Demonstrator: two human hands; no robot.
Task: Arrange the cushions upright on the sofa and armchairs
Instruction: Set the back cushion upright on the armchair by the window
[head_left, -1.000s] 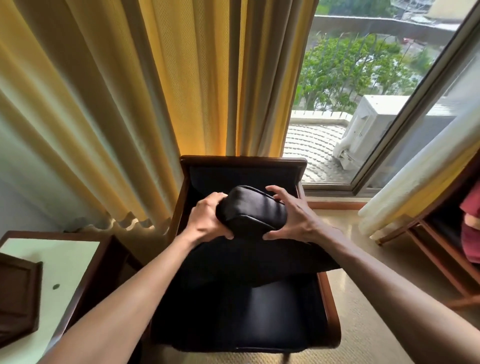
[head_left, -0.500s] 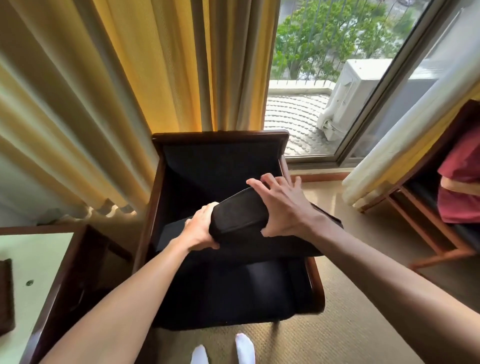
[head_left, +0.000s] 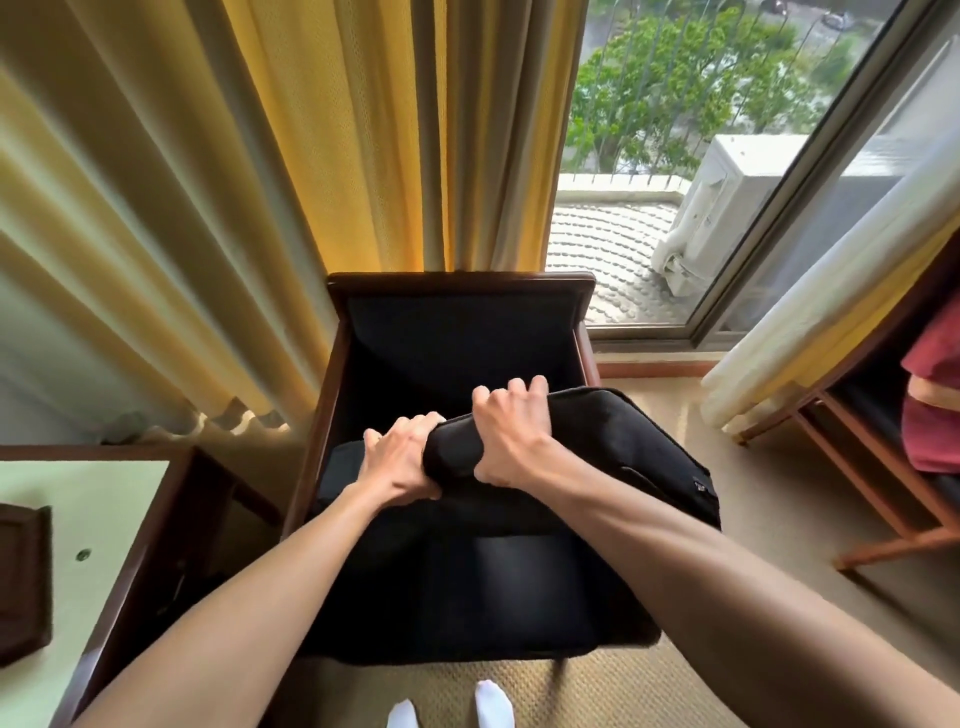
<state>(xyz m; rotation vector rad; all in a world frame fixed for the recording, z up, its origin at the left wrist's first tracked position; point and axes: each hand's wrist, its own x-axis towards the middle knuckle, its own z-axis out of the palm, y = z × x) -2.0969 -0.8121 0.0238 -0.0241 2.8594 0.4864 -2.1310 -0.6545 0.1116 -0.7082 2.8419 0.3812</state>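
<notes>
My left hand (head_left: 402, 467): curled tight around the near left end of the black cushion (head_left: 571, 457), thumb tucked under at the front, fingers over the top.
My right hand (head_left: 511, 434): clamped on the same end of the cushion just beside my left, fingers hooked over the far edge, thumb pressing the near face.
Black cushion: I hold it above the seat, tilted, not upright; its far end sticks out to the right past the armrest, and a small zip pull shows at that corner.
Armchair (head_left: 460, 332): directly in front of me, dark wooden frame, black seat and black backrest; the cushion hangs over the seat and crosses the right armrest.
My feet (head_left: 449, 712): in white socks on the beige carpet, just at the front edge of the seat.
Side table (head_left: 93, 519): to my left, pale top in a dark wooden frame, touching or nearly touching the armchair, I cannot tell which; a dark wooden tray (head_left: 23, 577) lies on it at the picture's edge.
Yellow curtains (head_left: 311, 156): hang behind the armchair.
Window (head_left: 675, 130): right of the curtains, with trees and a white outdoor unit beyond.
Second chair (head_left: 893, 467): wooden frame at far right, with a red cushion (head_left: 935, 405) on it.
</notes>
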